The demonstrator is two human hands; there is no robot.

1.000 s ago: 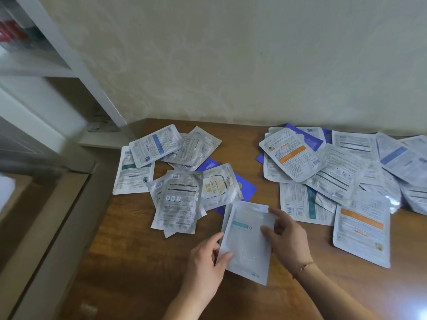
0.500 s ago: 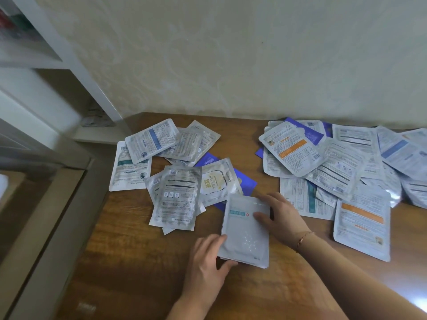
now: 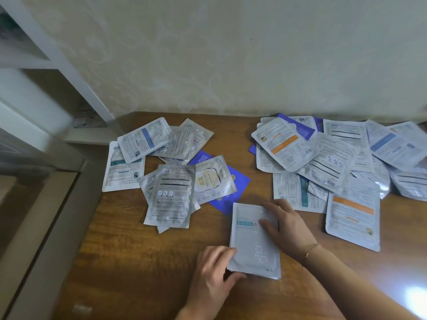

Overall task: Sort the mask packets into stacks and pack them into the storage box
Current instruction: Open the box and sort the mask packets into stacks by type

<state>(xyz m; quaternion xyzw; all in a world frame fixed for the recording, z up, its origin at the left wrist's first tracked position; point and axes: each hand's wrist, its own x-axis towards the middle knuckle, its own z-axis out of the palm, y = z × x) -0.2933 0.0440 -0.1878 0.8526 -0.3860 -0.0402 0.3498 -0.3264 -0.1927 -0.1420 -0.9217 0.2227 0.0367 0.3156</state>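
From the head camera, looking down on the wooden counter [image 3: 129, 262], a small stack of pale packets [image 3: 254, 245] lies flat near the front edge. The left hand [image 3: 212, 276] pinches its lower left corner between thumb and fingers, while the right hand [image 3: 284, 227] lies flat and spread on the upper right part, pressing it down; neither has lifted it. To my eye this is the sorting step, squaring up one finished stack. Two loose heaps wait behind: a left heap [image 3: 171, 172] of silver and purple packets, well apart from a bigger right heap [image 3: 335, 158] against the wall. No storage box shows here. The next move likely calls for releasing the stack and picking a matching packet from a heap without disturbing the squared edges.
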